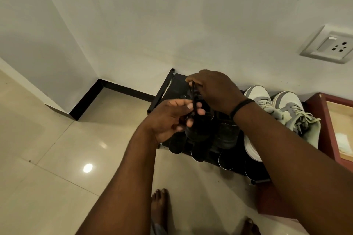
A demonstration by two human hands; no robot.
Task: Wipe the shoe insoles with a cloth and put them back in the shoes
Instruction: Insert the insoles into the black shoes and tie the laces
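Both hands hold one dark lace [193,99] — right hand [214,89] pinches its top, left hand [172,118] its lower run. The lace runs near-vertical down to the black shoe [198,129] on the rack [162,89], directly below the hands.

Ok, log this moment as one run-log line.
stage: handling black lace | left hand: pinches black lace | right hand: pinches lace top | black shoes: on rack | cloth, insoles: not visible
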